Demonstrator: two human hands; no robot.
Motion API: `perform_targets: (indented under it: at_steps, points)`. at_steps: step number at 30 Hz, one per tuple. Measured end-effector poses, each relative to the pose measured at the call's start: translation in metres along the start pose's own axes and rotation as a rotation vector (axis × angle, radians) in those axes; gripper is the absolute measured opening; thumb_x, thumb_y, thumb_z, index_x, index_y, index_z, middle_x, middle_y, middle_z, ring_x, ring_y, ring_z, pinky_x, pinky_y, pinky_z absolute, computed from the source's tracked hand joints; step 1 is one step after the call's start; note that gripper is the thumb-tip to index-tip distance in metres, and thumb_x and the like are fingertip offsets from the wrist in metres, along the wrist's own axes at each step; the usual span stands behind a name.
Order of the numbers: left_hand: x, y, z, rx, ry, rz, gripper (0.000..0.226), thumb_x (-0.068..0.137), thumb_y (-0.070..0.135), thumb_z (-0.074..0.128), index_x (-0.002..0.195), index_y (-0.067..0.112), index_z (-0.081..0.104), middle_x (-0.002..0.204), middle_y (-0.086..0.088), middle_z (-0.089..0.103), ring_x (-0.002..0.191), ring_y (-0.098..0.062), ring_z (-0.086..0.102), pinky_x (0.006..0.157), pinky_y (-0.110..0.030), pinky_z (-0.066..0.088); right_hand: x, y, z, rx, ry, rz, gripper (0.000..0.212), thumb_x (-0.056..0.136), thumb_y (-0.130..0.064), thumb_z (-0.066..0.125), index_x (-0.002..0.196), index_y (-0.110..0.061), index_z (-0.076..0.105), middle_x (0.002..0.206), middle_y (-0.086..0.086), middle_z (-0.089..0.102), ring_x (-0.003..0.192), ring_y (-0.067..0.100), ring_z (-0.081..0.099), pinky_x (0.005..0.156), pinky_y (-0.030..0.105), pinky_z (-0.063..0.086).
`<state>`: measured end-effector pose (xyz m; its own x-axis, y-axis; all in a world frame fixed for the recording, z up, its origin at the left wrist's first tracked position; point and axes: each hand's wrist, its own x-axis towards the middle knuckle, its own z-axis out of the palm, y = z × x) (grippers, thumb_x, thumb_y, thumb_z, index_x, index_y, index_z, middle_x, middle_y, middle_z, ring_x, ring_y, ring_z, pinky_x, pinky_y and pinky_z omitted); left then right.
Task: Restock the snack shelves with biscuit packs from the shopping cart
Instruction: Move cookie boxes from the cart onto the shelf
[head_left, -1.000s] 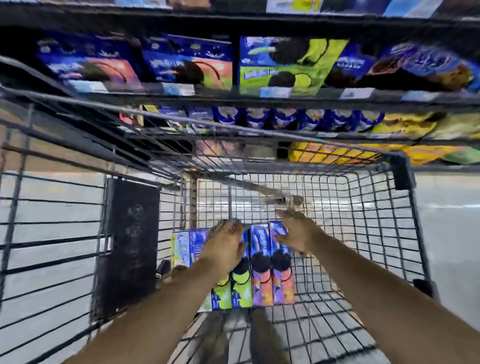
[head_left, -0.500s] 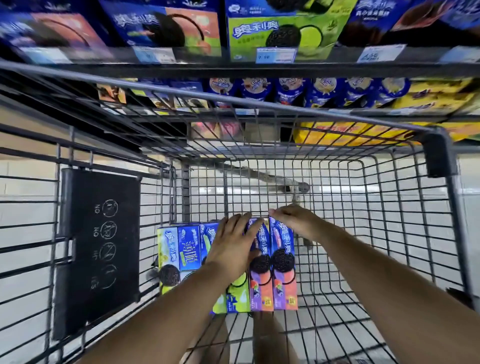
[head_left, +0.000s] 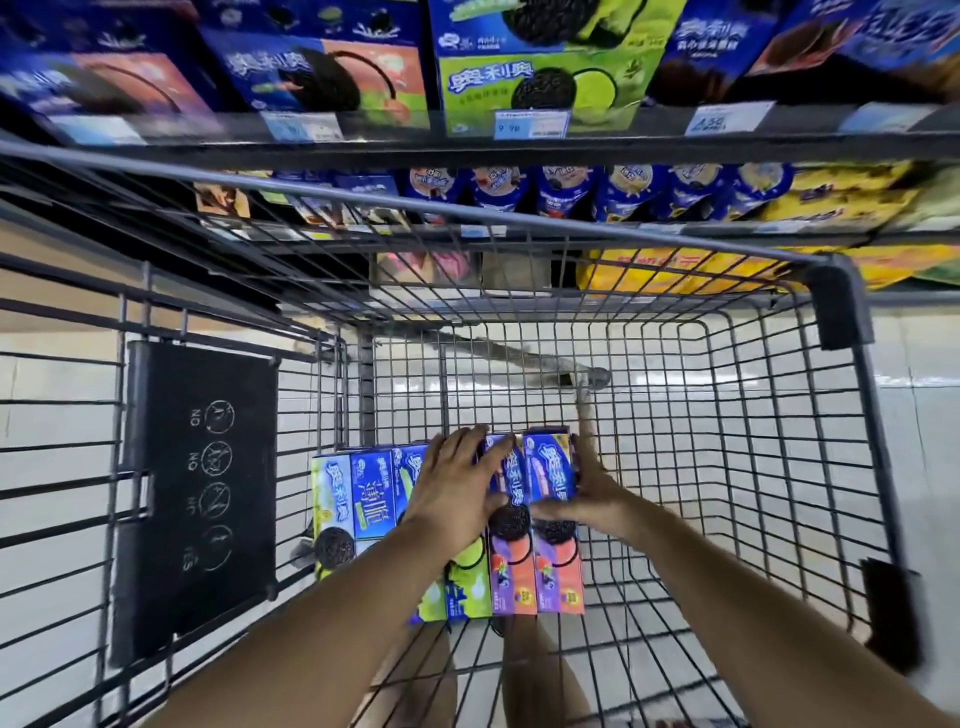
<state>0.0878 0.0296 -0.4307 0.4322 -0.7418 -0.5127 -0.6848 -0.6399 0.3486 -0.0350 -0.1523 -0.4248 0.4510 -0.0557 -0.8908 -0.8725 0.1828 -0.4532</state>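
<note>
A row of biscuit packs (head_left: 371, 493) lies side by side, touching, printed faces up, on the wire floor of the shopping cart (head_left: 727, 467) near its left wall: lime and blue at left, two purple-and-pink at right. The rightmost pack (head_left: 550, 467) sits in the grip of the right hand (head_left: 597, 499); the snack shelves (head_left: 363, 150) beyond carry similar packs

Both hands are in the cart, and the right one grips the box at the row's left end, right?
No. The head view shows the right hand gripping the box at the row's right end; the left hand is in the cart too.
</note>
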Motion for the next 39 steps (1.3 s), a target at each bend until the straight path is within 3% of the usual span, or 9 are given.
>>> perform_targets:
  at_steps: [3,6,10,15,19,25,28,31,39]
  points:
    - [0.002,0.001,-0.007,-0.067,-0.015,-0.037,0.065,0.101,0.04,0.054,0.158,0.038,0.022,0.166,-0.006,0.017,0.151,-0.029,0.017,0.125,-0.042,0.006,-0.007,0.003,-0.001,0.012,0.003,-0.006,0.105,0.071,0.007,0.085,0.151,-0.012,0.021,0.13,0.016,0.064,0.119,0.032,0.064,0.104,0.054,0.049]
    - [0.002,0.005,-0.031,-0.28,0.044,-0.143,0.051,0.103,0.033,0.051,0.153,0.027,0.04,0.162,-0.007,0.027,0.148,-0.03,0.029,0.122,-0.036,0.025,-0.023,-0.012,-0.012,-0.038,-0.027,0.014,0.125,0.065,-0.009,0.093,0.158,-0.019,0.01,0.139,0.017,0.059,0.128,0.036,0.056,0.112,0.056,0.04]
    - [-0.012,0.025,-0.1,-0.802,0.077,-0.284,0.044,0.103,0.034,0.055,0.146,0.026,0.05,0.141,-0.007,0.057,0.106,-0.025,0.063,0.084,-0.023,0.05,-0.073,-0.061,-0.019,-0.04,-0.045,-0.022,0.147,0.051,-0.031,0.1,0.16,-0.033,0.001,0.153,0.009,0.047,0.139,0.029,0.047,0.118,0.053,0.032]
    - [-0.051,0.052,-0.223,-1.281,-0.015,-0.226,0.078,0.073,0.067,0.074,0.142,0.046,0.045,0.129,0.006,0.067,0.11,-0.012,0.065,0.102,-0.048,0.048,-0.157,-0.155,-0.005,-0.164,-0.111,-0.119,0.1,0.058,-0.033,0.095,0.141,-0.038,0.04,0.117,-0.012,0.071,0.111,0.011,0.068,0.105,0.041,0.048]
    - [-0.086,0.058,-0.31,-1.368,-0.041,-0.156,0.082,0.061,0.057,0.089,0.133,0.05,0.051,0.112,0.009,0.075,0.089,-0.01,0.07,0.09,-0.043,0.053,-0.228,-0.239,0.017,-0.266,-0.184,-0.205,0.089,0.058,-0.034,0.092,0.137,-0.033,0.051,0.118,-0.002,0.073,0.106,0.019,0.069,0.09,0.039,0.055]
    - [-0.152,0.046,-0.418,-1.469,0.03,-0.054,0.061,0.06,0.045,0.091,0.115,0.036,0.065,0.112,-0.011,0.074,0.094,-0.028,0.068,0.092,-0.049,0.053,-0.311,-0.342,0.04,-0.35,-0.251,-0.358,0.068,0.073,-0.02,0.084,0.134,-0.033,0.055,0.132,0.006,0.067,0.125,0.03,0.06,0.111,0.05,0.043]
    - [-0.175,0.046,-0.464,-1.453,0.136,-0.001,0.064,0.072,0.034,0.086,0.128,0.017,0.059,0.114,-0.02,0.071,0.091,-0.032,0.067,0.084,-0.048,0.055,-0.347,-0.382,0.052,-0.364,-0.244,-0.421,0.061,0.076,-0.018,0.08,0.131,-0.03,0.056,0.126,0.005,0.069,0.113,0.022,0.066,0.103,0.042,0.05]
    - [-0.195,0.047,-0.512,-1.471,0.299,0.004,0.045,0.084,0.024,0.079,0.125,0.023,0.06,0.103,-0.013,0.074,0.081,-0.028,0.069,0.072,-0.039,0.059,-0.381,-0.419,0.062,-0.374,-0.195,-0.486,0.056,0.084,-0.02,0.077,0.134,-0.025,0.055,0.122,0.003,0.072,0.105,0.018,0.068,0.099,0.04,0.053]
    - [-0.239,0.019,-0.62,-1.647,0.7,0.152,0.059,0.075,0.026,0.086,0.127,0.018,0.057,0.092,-0.009,0.075,0.075,-0.024,0.07,0.062,-0.036,0.058,-0.453,-0.488,0.046,-0.477,-0.075,-0.503,0.085,0.055,-0.065,0.09,0.126,-0.038,0.053,0.12,0.004,0.063,0.096,0.023,0.061,0.083,0.036,0.05]
